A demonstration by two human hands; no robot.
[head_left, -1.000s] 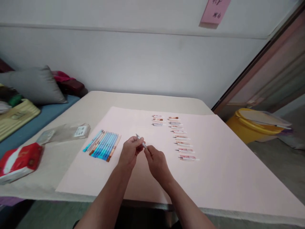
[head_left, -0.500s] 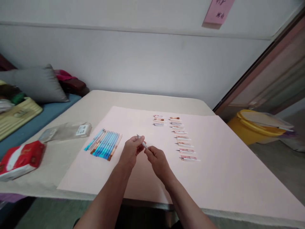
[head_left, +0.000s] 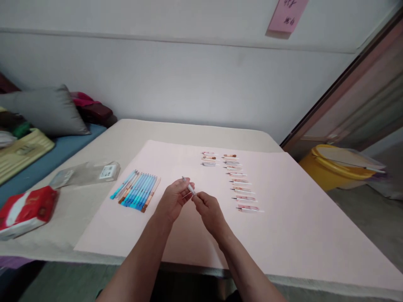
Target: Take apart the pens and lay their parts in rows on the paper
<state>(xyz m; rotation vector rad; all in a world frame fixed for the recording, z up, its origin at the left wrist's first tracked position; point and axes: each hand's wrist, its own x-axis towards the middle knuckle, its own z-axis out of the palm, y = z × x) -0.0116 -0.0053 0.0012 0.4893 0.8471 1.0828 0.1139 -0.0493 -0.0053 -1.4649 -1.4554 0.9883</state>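
Observation:
A slim pale pen point(head_left: 190, 188) is held slantwise above the pink sheet, between both hands. My left hand point(head_left: 173, 197) has its fingers curled around the pen's upper part, palm turned partly up. With thumb and fingertips, my right hand point(head_left: 210, 212) pinches the pen's lower end, covering that tip. To the left lies a close row of blue and brown pens point(head_left: 138, 191). On the right, several pens with pink and clear parts, spaced one below another, form a column point(head_left: 242, 181). A shorter group of similar pens point(head_left: 209, 158) lies beyond my hands.
Under everything is a pink sheet point(head_left: 283, 235) on a cream-covered table point(head_left: 132, 130). At the left are a clear plastic bag point(head_left: 90, 174) and a red tissue pack point(head_left: 28, 209). A yellow bucket point(head_left: 327, 172) stands on the floor at right. A wall point(head_left: 189, 84) rises behind.
My left thumb and fingers have loosened a little, so more of the pale pen shows. Both hands stay in nearly the same place. The pens on the sheet have not moved.

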